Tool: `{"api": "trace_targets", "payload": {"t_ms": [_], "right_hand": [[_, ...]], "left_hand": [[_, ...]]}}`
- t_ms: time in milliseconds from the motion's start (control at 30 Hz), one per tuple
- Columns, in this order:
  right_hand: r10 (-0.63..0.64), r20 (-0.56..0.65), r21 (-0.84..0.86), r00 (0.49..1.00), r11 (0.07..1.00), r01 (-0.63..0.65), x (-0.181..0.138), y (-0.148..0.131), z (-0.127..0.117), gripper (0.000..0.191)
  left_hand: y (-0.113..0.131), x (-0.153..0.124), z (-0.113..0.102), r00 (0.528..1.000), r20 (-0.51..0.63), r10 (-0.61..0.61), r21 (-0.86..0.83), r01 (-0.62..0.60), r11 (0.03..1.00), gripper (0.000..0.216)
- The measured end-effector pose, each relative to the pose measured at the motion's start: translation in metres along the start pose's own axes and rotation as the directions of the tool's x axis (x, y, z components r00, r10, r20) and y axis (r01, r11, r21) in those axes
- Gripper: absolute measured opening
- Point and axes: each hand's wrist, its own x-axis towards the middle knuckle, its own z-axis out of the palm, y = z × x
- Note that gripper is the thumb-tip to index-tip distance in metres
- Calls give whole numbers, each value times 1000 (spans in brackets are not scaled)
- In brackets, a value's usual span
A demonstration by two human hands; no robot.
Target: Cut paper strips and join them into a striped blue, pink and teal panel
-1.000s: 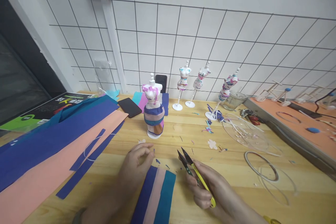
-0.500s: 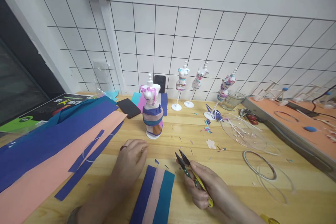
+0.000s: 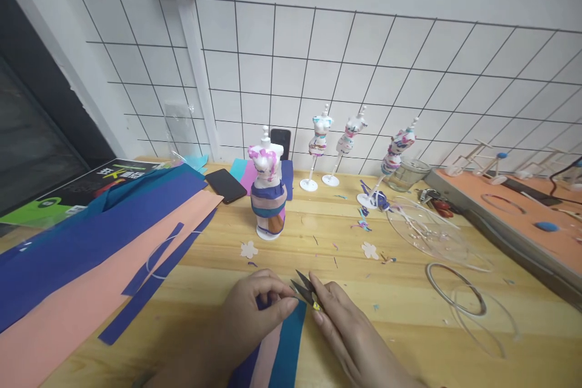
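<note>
My right hand [image 3: 348, 330] is closed around a pair of thread snips [image 3: 308, 292], whose dark blades stand apart and point up and left. Close against the blades, my left hand [image 3: 259, 315] is bent with thumb and forefinger nearly together; what they pinch, if anything, is too small to make out. Beneath both hands lies a fabric strip [image 3: 287, 345] striped blue, pink and teal, its top partly covered by my left hand. Just beyond, a small white dress form [image 3: 266, 163] stands upright, wrapped at the hips in blue, pink and teal bands.
Three smaller painted dress forms [image 3: 321, 136] stand along the wall. Long fabric pieces [image 3: 104, 224] spread over the left side. Two phones [image 3: 226, 186], white flower-shaped pieces [image 3: 249, 249], a glass jar [image 3: 409, 174], rings [image 3: 456, 289] and scraps lie about; an orange-topped surface [image 3: 513, 212] is at right.
My left hand has moved right, onto the top of the striped strip and up to the blades. The snips have shifted left. A white flower-shaped piece now shows where my left hand was.
</note>
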Motion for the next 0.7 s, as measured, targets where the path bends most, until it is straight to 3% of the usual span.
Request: {"api": "trace_targets", "payload": {"t_ms": [367,533,700], "right_hand": [[22,67,-41,998,999,-19,1,-7,-1,49],[10,95,119,995,993,-22,0,-13,-3,46],[160,13,340,987,928,-155,-3,-24,-9,48]], "left_hand": [[0,4,1,1000,-9,19,-16,-19,1000,18],[0,3,1,997,-43,66,76,-63,995,16],[3,5,-3,992,-57,112,162,-101,982,17]]}}
